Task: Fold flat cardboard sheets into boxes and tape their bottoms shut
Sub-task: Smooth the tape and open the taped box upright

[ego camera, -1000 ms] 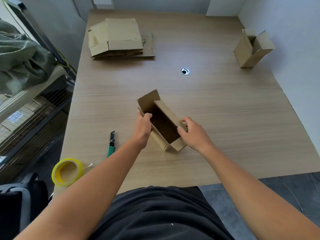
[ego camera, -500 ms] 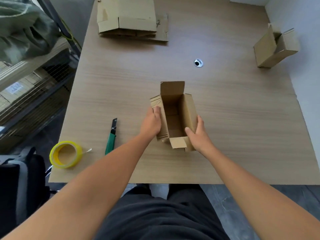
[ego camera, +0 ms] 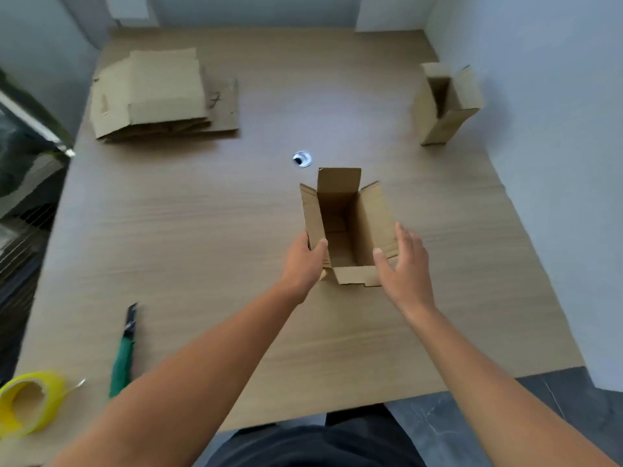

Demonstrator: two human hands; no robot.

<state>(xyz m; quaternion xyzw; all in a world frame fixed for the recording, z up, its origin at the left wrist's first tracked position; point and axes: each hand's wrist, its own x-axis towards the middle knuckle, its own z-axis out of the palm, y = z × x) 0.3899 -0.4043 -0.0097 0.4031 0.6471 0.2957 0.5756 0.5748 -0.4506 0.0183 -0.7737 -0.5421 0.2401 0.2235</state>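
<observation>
Right hand (ego camera: pixel 404 267) released box (ego camera: pixel 340 210), fingers spread beside; left hand (ego camera: pixel 301 264) pinches left wall.

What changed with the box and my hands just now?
The box swung from skewed to square, upright on the table. The right hand let go, open beside it; the left hand still grips its left wall. Unmoved: tape roll, knife, flat stack.

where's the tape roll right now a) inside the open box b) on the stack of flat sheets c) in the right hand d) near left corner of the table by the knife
d: the tape roll lies at the near left corner of the table, just left of the knife, well away from the box.
</observation>
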